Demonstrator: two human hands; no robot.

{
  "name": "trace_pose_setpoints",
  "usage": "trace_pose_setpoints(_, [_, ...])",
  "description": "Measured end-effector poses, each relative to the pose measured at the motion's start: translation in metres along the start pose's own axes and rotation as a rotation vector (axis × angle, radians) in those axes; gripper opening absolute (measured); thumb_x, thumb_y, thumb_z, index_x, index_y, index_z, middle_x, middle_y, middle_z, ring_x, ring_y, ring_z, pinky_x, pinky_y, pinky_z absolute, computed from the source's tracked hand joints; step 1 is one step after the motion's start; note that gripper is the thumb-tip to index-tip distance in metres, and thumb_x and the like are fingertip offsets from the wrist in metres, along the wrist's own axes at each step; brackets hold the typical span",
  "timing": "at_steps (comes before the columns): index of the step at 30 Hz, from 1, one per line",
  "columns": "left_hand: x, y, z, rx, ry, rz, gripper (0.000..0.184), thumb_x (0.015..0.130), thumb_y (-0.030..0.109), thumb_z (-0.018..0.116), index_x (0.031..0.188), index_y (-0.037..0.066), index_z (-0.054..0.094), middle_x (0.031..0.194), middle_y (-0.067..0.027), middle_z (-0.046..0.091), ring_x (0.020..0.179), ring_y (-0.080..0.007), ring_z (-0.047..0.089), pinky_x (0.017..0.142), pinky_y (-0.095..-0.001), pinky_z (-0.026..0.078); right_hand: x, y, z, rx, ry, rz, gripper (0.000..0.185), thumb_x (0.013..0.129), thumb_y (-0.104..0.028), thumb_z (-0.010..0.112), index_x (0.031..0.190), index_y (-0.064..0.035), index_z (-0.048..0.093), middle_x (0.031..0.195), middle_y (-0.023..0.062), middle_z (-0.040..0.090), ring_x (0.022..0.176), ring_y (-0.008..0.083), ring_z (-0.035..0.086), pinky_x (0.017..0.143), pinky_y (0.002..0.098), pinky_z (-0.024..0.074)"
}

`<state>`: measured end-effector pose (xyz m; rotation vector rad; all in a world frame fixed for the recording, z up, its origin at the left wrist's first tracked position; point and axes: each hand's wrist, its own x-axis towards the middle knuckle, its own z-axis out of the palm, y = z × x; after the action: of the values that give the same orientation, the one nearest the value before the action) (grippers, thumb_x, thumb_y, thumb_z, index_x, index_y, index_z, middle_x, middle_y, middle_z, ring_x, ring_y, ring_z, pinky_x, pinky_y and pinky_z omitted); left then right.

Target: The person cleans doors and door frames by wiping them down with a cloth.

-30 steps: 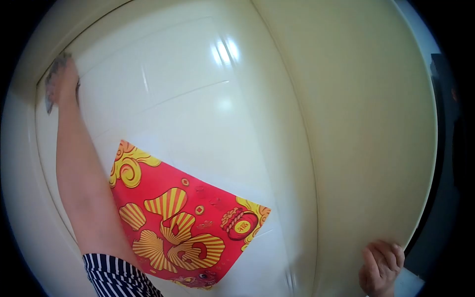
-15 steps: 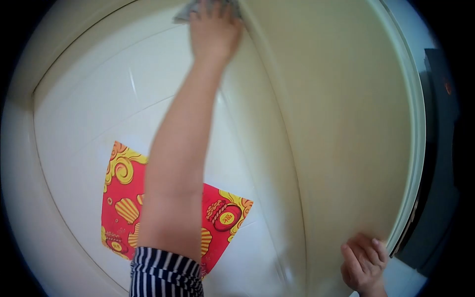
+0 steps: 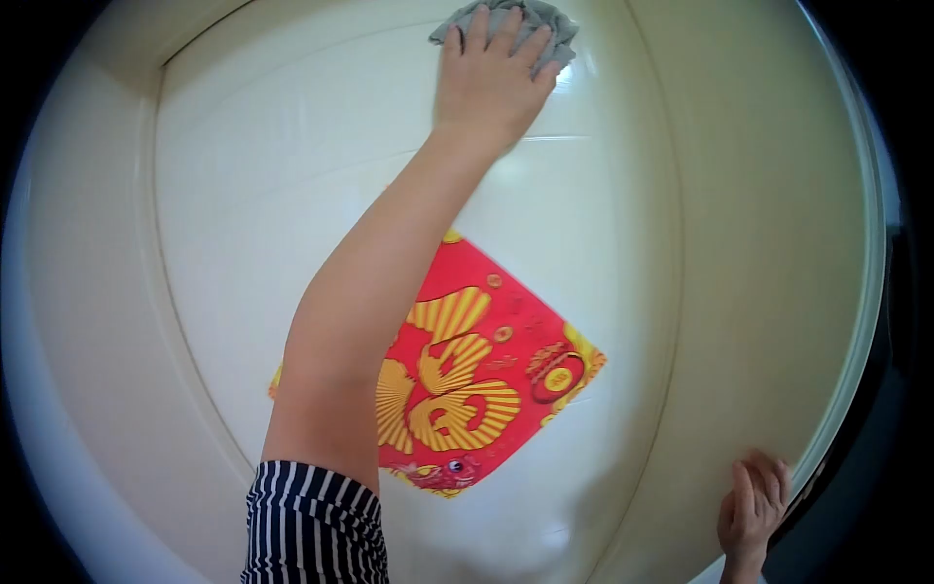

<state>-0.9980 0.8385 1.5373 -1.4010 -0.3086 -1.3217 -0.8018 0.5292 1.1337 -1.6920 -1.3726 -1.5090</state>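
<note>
My left hand [image 3: 491,88], at the top of the view, presses a crumpled grey cloth [image 3: 552,26] against a glossy cream-white door-like panel [image 3: 233,224]. Its fingers are spread over the cloth. Below, a red and gold diamond-shaped decoration [image 3: 501,365] lies flat on the panel, partly hidden by my left forearm. My right hand [image 3: 754,511] is low at the right, beside the panel's outer edge. Its fingers are bent and close together, and what they hold, if anything, is hidden.
A smooth, wide border [image 3: 759,263] runs down the panel's right side. A frame [image 3: 92,243] curves along the left. Beyond the right edge is a dark object [image 3: 890,399], cut off by the dark lens rim.
My left hand swept the cloth from the far left to the upper right, across the panel. The view has shifted, and my right hand remains near the right edge.
</note>
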Motion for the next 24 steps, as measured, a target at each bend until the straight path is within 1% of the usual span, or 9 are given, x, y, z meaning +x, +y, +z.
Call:
trace_pose_setpoints(7, [-0.074, -0.137, -0.055, 0.12, -0.064, -0.155, 0.055, 0.103, 0.04, 0.029, 0.148, 0.01, 0.04, 0.156, -0.0145, 0.03, 0.147, -0.0321, 0.021, 0.12, -0.0457, 0.014, -0.007, -0.001, 0.009, -0.071, 0.039, -0.007, 0.038, 0.074, 0.009, 0.052, 0.11, 0.0021, 0.059, 0.105, 0.0187, 0.066, 0.109, 0.0367, 0.06, 0.108, 0.0522, 0.0371])
trace_pose_setpoints(9, [-0.098, -0.177, -0.071, 0.249, -0.075, -0.267, 0.054, 0.103, 0.039, 0.031, 0.149, 0.011, 0.037, 0.157, -0.0158, 0.029, 0.147, -0.0329, 0.021, 0.12, -0.047, 0.014, -0.012, -0.005, 0.012, -0.136, 0.018, 0.022, 0.034, 0.076, 0.007, 0.052, 0.109, 0.0022, 0.059, 0.107, 0.0184, 0.065, 0.111, 0.0371, 0.059, 0.109, 0.0522, 0.0367])
trace_pose_setpoints(11, [-0.115, -0.212, -0.086, 0.267, -0.169, -0.405, 0.052, 0.103, 0.034, 0.033, 0.15, 0.011, 0.035, 0.157, -0.0173, 0.028, 0.147, -0.0336, 0.019, 0.12, -0.0481, 0.015, -0.009, -0.008, 0.009, -0.155, 0.004, 0.049, 0.032, 0.078, 0.006, 0.053, 0.109, 0.0022, 0.06, 0.108, 0.0184, 0.065, 0.112, 0.0367, 0.058, 0.109, 0.0521, 0.0367])
trace_pose_setpoints(13, [-0.133, -0.246, -0.074, 0.441, 0.038, -0.279, 0.053, 0.103, 0.04, 0.03, 0.147, 0.014, 0.041, 0.149, -0.0145, 0.043, 0.136, -0.0352, 0.04, 0.112, -0.0494, 0.031, -0.009, -0.006, 0.012, -0.193, 0.037, 0.018, 0.031, 0.078, 0.005, 0.053, 0.109, 0.0019, 0.06, 0.109, 0.0184, 0.064, 0.113, 0.036, 0.058, 0.109, 0.0521, 0.0366])
trace_pose_setpoints(15, [-0.155, -0.295, -0.077, 0.307, -0.043, -0.375, 0.061, 0.1, 0.052, 0.031, 0.151, 0.019, 0.037, 0.158, -0.0121, 0.03, 0.145, -0.0344, 0.025, 0.116, -0.0523, 0.018, -0.01, -0.003, 0.012, -0.162, 0.037, 0.003, 0.03, 0.079, 0.006, 0.052, 0.108, 0.0019, 0.06, 0.108, 0.0183, 0.065, 0.113, 0.0354, 0.058, 0.109, 0.052, 0.0369])
trace_pose_setpoints(17, [-0.196, -0.335, -0.084, 0.333, -0.01, -0.508, 0.061, 0.1, 0.053, 0.03, 0.151, 0.02, 0.036, 0.158, -0.012, 0.03, 0.146, -0.0345, 0.024, 0.117, -0.0516, 0.017, -0.011, -0.006, 0.006, -0.178, 0.013, 0.01, 0.03, 0.08, 0.006, 0.052, 0.108, 0.0021, 0.06, 0.107, 0.0183, 0.065, 0.112, 0.0351, 0.059, 0.108, 0.052, 0.0371])
trace_pose_setpoints(18, [-0.199, -0.329, -0.092, 0.333, -0.017, -0.502, 0.061, 0.1, 0.053, 0.03, 0.151, 0.02, 0.036, 0.158, -0.012, 0.03, 0.146, -0.0345, 0.024, 0.117, -0.0516, 0.017, -0.01, -0.005, 0.008, -0.175, 0.004, 0.019, 0.03, 0.08, 0.006, 0.051, 0.108, 0.0022, 0.06, 0.106, 0.0183, 0.065, 0.112, 0.0348, 0.059, 0.108, 0.052, 0.0373])
trace_pose_setpoints(20, [-0.208, -0.315, -0.107, 0.193, 0.031, -0.628, 0.062, 0.1, 0.054, 0.028, 0.152, 0.021, 0.035, 0.158, -0.0125, 0.03, 0.146, -0.0355, 0.023, 0.117, -0.0518, 0.016, -0.009, -0.006, 0.009, -0.178, 0.004, 0.026, 0.03, 0.08, 0.005, 0.051, 0.108, 0.0015, 0.061, 0.107, 0.0188, 0.066, 0.112, 0.0356, 0.059, 0.109, 0.0522, 0.0363])
trace_pose_setpoints(24, [-0.196, -0.285, -0.103, 0.282, 0.01, -0.73, 0.063, 0.1, 0.054, 0.027, 0.152, 0.019, 0.036, 0.158, -0.0135, 0.029, 0.146, -0.0372, 0.022, 0.118, -0.0516, 0.015, -0.01, -0.006, 0.007, -0.191, 0.016, 0.018, 0.031, 0.078, 0.004, 0.05, 0.107, 0.0011, 0.062, 0.106, 0.0194, 0.066, 0.112, 0.0357, 0.059, 0.11, 0.0513, 0.0345])
